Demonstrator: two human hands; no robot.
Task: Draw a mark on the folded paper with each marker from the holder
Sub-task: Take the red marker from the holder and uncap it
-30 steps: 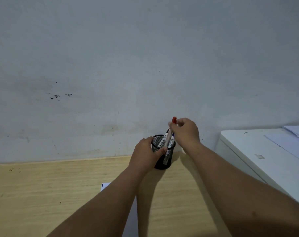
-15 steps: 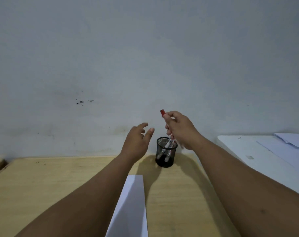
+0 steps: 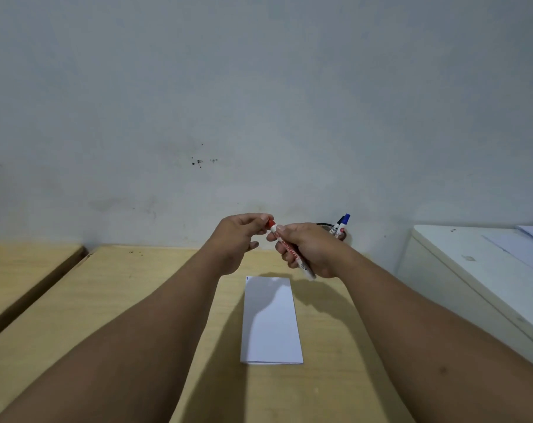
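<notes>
Grey scuffed wall (image 3: 259, 102) behind, wooden counter (image 3: 131, 300) below, white cabinet (image 3: 472, 270) off the counter's right edge, gap and second wood slab (image 3: 24, 270) at left. Folded paper (image 3: 271, 322) lies mid-counter, small dark mark at its far left corner. Versus 0.5 s ago: right hand (image 3: 311, 248) has come down off the holder (image 3: 340, 232), red marker (image 3: 292, 254) now tilted over the paper's far edge, clenched in that grip; left hand (image 3: 240, 233) has closed in, its grip pinching the red cap (image 3: 270, 223). Holder sits at the counter's back edge, mostly hidden behind the right hand, blue marker (image 3: 345, 219) sticking out. Open counter left and right of the paper.
</notes>
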